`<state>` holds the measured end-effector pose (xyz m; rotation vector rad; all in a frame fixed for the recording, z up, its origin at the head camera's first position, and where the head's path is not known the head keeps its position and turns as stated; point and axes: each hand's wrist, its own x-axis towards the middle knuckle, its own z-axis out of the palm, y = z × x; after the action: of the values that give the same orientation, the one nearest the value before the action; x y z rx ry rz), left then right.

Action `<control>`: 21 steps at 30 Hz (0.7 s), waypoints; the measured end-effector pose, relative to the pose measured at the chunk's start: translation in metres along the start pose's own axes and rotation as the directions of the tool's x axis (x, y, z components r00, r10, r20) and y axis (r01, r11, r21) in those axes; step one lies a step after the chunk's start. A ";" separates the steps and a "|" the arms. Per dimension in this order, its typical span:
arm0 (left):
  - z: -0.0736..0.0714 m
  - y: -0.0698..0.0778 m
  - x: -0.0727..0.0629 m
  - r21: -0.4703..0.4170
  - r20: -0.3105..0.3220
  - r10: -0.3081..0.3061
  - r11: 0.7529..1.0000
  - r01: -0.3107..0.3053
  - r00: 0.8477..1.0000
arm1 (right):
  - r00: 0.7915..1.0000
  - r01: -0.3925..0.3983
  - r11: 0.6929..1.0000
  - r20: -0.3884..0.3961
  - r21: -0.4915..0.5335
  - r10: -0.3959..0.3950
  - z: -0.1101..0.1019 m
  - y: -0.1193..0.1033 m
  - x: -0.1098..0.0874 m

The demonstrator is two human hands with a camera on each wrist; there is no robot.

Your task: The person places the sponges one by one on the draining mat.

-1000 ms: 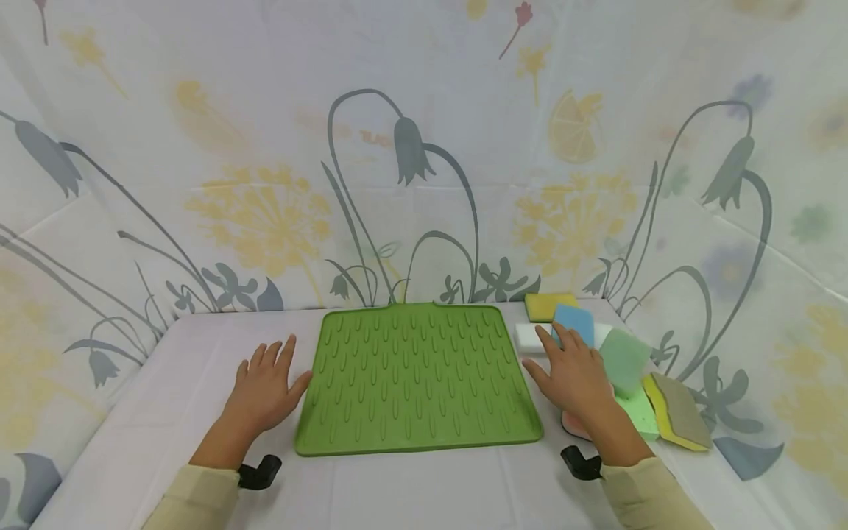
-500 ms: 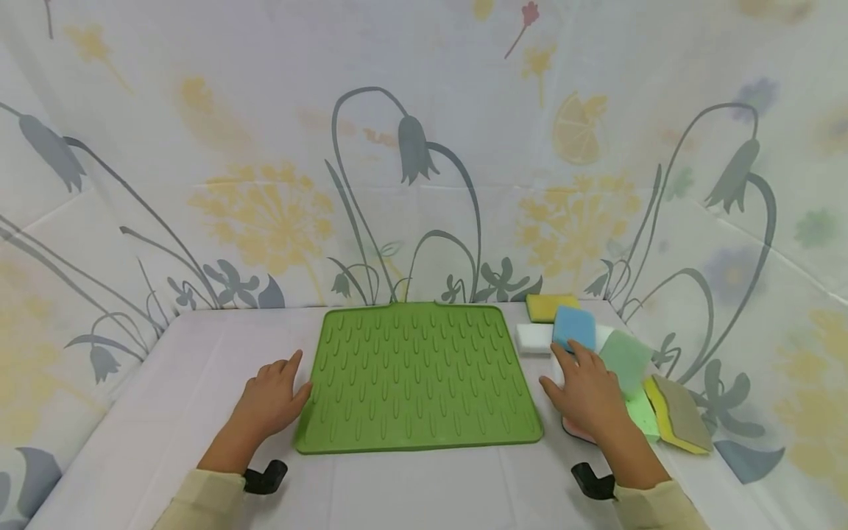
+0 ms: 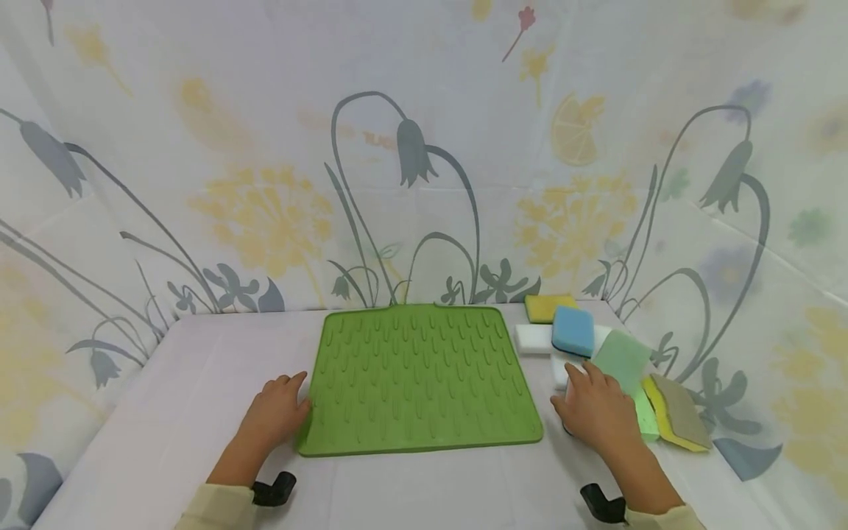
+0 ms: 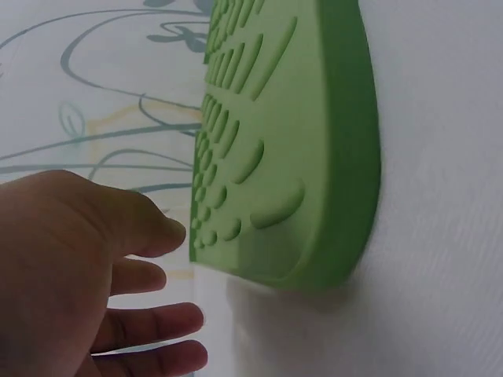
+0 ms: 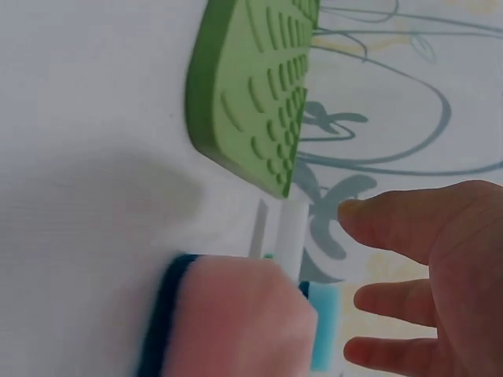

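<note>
A green rubber mat (image 3: 424, 375) with raised oval ridges lies flat on the white cloth. Beside its left edge hovers my left hand (image 3: 274, 408), fingers relaxed and holding nothing; the left wrist view shows its thumb close to the mat's corner. My right hand (image 3: 599, 408) hangs over the sponges to the right of the mat, fingers loosely bent with nothing between them. Below it in the right wrist view is a pink sponge (image 5: 244, 314) with a dark scouring layer, mostly hidden by the hand in the head view. Ahead of its fingertips lies a blue sponge (image 3: 573, 329).
White sponge blocks (image 3: 532, 338) lie around the blue one, with a yellow sponge (image 3: 548, 308) behind. A pale green sponge (image 3: 621, 357), a bright green one (image 3: 646, 418) and a yellow-and-grey one (image 3: 677, 412) are further right. A flowered cloth (image 3: 424, 221) rises behind the table.
Both hands have drawn back toward the near edge, their spread fingers now more bent. The right hand has also shifted right, uncovering the blue sponge. The mat and sponges stay put.
</note>
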<state>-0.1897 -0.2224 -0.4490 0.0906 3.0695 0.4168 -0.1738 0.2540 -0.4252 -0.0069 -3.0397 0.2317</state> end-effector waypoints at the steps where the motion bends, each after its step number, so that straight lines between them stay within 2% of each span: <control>1: 0.002 0.001 0.000 -0.006 0.001 -0.001 1.000 0.001 1.000 | 1.000 -0.007 1.000 0.004 0.003 0.007 0.001 0.001 -0.002; 11: 0.016 0.004 0.002 -0.071 -0.019 0.000 0.997 -0.002 1.000 | 1.000 -0.019 0.999 0.011 0.034 0.019 0.011 0.003 -0.012; 17: 0.020 0.004 -0.001 -0.070 -0.061 -0.008 0.998 0.003 0.998 | 0.999 -0.032 0.998 0.029 0.047 0.031 0.016 0.003 -0.011; 21: 0.020 0.004 -0.003 -0.090 -0.059 -0.015 0.996 0.009 0.998 | 0.999 -0.036 0.998 0.016 0.049 0.035 0.018 0.004 -0.011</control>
<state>-0.1854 -0.2131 -0.4667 0.0574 3.1023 0.5657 -0.1642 0.2554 -0.4449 -0.0555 -3.0501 0.3109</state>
